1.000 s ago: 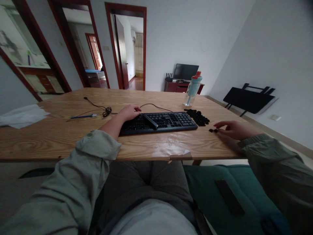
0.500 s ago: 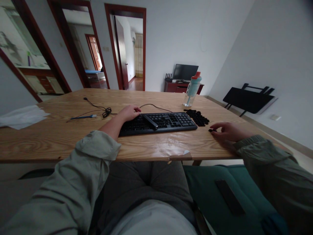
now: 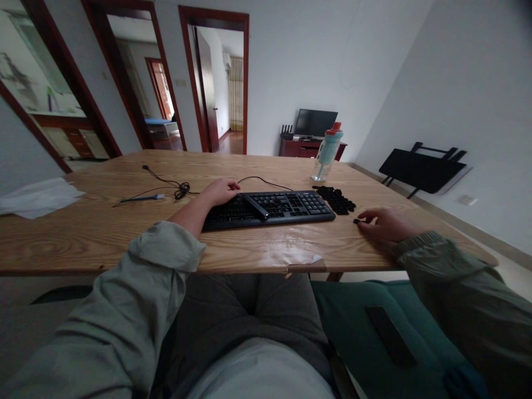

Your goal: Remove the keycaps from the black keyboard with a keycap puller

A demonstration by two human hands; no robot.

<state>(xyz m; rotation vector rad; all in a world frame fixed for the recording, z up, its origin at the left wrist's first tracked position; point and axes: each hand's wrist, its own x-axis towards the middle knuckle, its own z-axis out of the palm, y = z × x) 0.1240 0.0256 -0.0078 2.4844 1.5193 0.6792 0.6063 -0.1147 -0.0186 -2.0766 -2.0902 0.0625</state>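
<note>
**Right hand down at a loose key, left hand over at the keyboard!**

And here we are at the wooden table, the two hands well apart. The keyboard lies flat near the front edge, long side toward the person, and the left hand is right on its far left corner, fingers bent down at the upper end of a dark bar. That bar slants across the keys, its near end on the middle of the board. Is it gripped or just touched? Cannot tell from here.

Over on the right, past the board's end, the right hand is low over the wood, index finger and thumb reaching to the small black key. Tips are right at it, but whether they pinch it, no telling. Just beyond, a pile of black keys spreads beside the keyboard's right end, and behind that stands the bottle, upright, red on top.

Out to the left, a cable sits in a small coil, a blue brush lies near it, and white paper is crumpled at the table's left side. Down below, a dark slab rests on the green seat.
</note>
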